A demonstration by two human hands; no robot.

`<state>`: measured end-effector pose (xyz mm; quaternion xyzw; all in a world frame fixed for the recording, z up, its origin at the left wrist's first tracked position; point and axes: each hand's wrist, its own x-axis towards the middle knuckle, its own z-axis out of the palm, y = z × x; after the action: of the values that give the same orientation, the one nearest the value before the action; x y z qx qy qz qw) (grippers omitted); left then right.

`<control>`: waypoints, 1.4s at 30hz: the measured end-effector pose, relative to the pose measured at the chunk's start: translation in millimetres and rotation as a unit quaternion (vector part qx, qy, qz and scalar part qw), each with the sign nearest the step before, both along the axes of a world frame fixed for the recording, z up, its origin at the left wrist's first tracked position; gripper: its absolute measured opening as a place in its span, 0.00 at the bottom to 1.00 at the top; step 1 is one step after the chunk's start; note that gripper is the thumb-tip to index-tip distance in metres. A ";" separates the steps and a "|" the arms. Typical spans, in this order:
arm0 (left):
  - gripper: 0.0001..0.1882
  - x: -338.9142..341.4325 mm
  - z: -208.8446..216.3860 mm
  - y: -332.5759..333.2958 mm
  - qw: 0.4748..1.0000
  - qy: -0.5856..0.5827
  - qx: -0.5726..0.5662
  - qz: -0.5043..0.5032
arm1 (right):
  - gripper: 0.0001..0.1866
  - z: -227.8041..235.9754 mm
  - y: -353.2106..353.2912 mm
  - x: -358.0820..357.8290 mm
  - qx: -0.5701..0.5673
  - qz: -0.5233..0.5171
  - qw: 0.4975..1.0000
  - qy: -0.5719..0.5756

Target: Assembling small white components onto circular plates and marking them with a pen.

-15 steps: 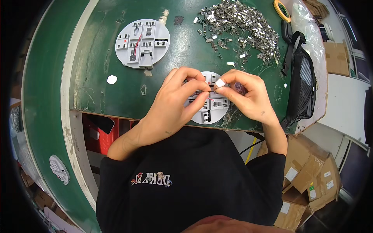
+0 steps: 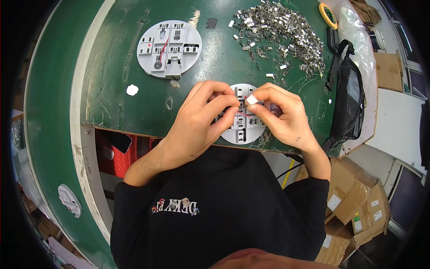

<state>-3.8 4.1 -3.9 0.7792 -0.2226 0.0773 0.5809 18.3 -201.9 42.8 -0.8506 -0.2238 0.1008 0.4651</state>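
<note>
Close to the bench's front edge lies a round white plastic base with raised compartments and metal contacts, partly covered by my hands. Over its left side is my left hand, thumb and fingertips pinched together. A short red wire comes out at that pinch. My right hand is closed over the base's right side, its fingertips almost meeting the left ones. A dark purple, rounded handle shows inside its grip. At the right index fingertip is a white patch; whether it is tape or a held piece I cannot tell.
A second round base with a red wire stands at the far left. Small metal clips form a heap at the back right, near a yellow tape roll. A black mesh bag lies on the right. Another base rests on the left-hand bench.
My right fingertips have shifted slightly left and down, and the purple handle with them. Both hands stay over the base. The whole view has moved a little.
</note>
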 end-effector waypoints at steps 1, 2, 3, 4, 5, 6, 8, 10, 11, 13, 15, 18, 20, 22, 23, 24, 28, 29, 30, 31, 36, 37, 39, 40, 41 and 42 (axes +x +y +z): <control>0.10 0.1 0.1 0.2 1.000 -0.001 0.001 0.000 | 0.06 0.3 0.0 0.1 0.000 -0.002 1.000 0.003; 0.10 0.3 0.2 0.4 1.000 -0.002 0.002 0.000 | 0.06 0.7 0.0 0.1 0.000 -0.004 1.000 0.007; 0.10 0.5 0.3 0.5 1.000 -0.003 0.004 0.000 | 0.06 1.1 0.1 0.0 -0.001 -0.006 1.000 0.010; 0.10 0.5 0.4 0.5 1.000 -0.005 0.005 0.000 | 0.06 1.4 0.1 -0.1 -0.001 -0.008 1.000 0.014; 0.10 0.5 0.5 0.7 1.000 -0.004 0.005 0.000 | 0.06 1.6 0.5 -0.4 -0.001 -0.007 1.000 0.014; 0.10 0.4 0.6 0.8 1.000 -0.001 0.003 0.000 | 0.06 1.9 1.1 -1.3 -0.011 -0.009 1.000 0.009; 0.10 -0.1 0.8 0.8 1.000 0.006 0.000 0.000 | 0.06 2.5 2.7 -3.6 -0.031 -0.013 0.999 -0.003; 0.10 -0.4 0.3 0.5 1.000 0.010 -0.001 0.000 | 0.06 2.0 4.4 -5.8 -0.041 -0.015 0.999 -0.008; 0.10 -0.6 -0.7 0.1 1.000 -0.001 -0.002 0.006 | 0.07 0.8 5.4 -7.3 -0.044 -0.012 0.999 -0.026; 0.10 -1.0 -2.9 -0.8 1.000 -0.022 -0.003 0.017 | 0.07 -2.3 7.4 -10.0 -0.050 -0.005 0.997 -0.062; 0.10 -0.9 -3.6 -1.1 0.999 -0.032 -0.004 0.023 | 0.08 -3.5 8.4 -11.2 -0.053 -0.001 0.995 -0.080; 0.10 -0.3 -3.8 -0.9 0.999 -0.034 -0.001 0.022 | 0.09 -4.1 9.6 -12.1 -0.070 0.004 0.990 -0.122; 0.10 -0.4 -4.3 -0.4 0.999 -0.034 -0.001 0.022 | 0.10 -4.8 10.4 -12.3 -0.076 0.006 0.988 -0.135; 0.10 -0.7 -5.4 0.2 0.999 -0.028 0.002 0.018 | 0.10 -5.8 11.3 -12.5 -0.089 0.015 0.983 -0.159; 0.10 -0.7 -6.0 0.5 1.000 -0.024 0.004 0.015 | 0.10 -6.2 11.7 -12.6 -0.095 0.019 0.980 -0.172; 0.10 -0.7 -6.4 0.6 1.000 -0.021 0.006 0.013 | 0.10 -6.5 11.8 -12.6 -0.101 0.022 0.978 -0.184; 0.10 -0.8 -7.0 1.3 1.000 -0.021 0.000 0.009 | 0.13 -4.4 12.3 -11.5 -0.130 0.048 0.975 -0.176; 0.10 -1.0 -7.1 1.4 1.000 -0.021 -0.002 0.008 | 0.13 -4.0 12.3 -11.3 -0.139 0.056 0.973 -0.174; 0.10 -0.8 -7.0 1.6 1.000 -0.022 -0.002 0.007 | 0.13 -3.7 12.3 -10.7 -0.140 0.055 0.973 -0.175; 0.10 -0.9 -7.3 1.6 1.000 -0.020 -0.003 0.007 | 0.13 -3.7 12.2 -10.1 -0.135 0.056 0.975 -0.168; 0.10 -1.4 -7.3 1.9 1.000 -0.015 -0.007 0.010 | 0.12 -3.7 11.6 -9.2 -0.113 0.054 0.982 -0.145; 0.10 -1.3 -6.9 1.9 1.000 -0.015 -0.007 0.011 | 0.11 -3.9 11.3 -9.1 -0.104 0.047 0.984 -0.140; 0.10 -0.8 -6.8 2.0 1.000 -0.015 -0.008 0.012 | 0.09 -4.4 11.3 -8.5 -0.086 0.032 0.987 -0.129; 0.10 -0.9 -6.8 1.9 1.000 -0.014 -0.008 0.011 | 0.09 -4.1 11.6 -8.6 -0.087 0.031 0.988 -0.128; 0.10 -0.7 -7.0 1.7 1.000 -0.010 -0.008 0.011 | 0.08 -3.8 12.3 -7.6 -0.088 0.034 0.988 -0.119; 0.09 -0.5 -7.2 1.6 1.000 -0.007 -0.007 0.010 | 0.08 -3.3 13.0 -6.3 -0.089 0.036 0.989 -0.111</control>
<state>-4.3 5.7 -11.1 0.7765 -0.2178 0.0904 0.5843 12.0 -188.8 39.4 -0.8857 -0.2946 0.0422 0.3563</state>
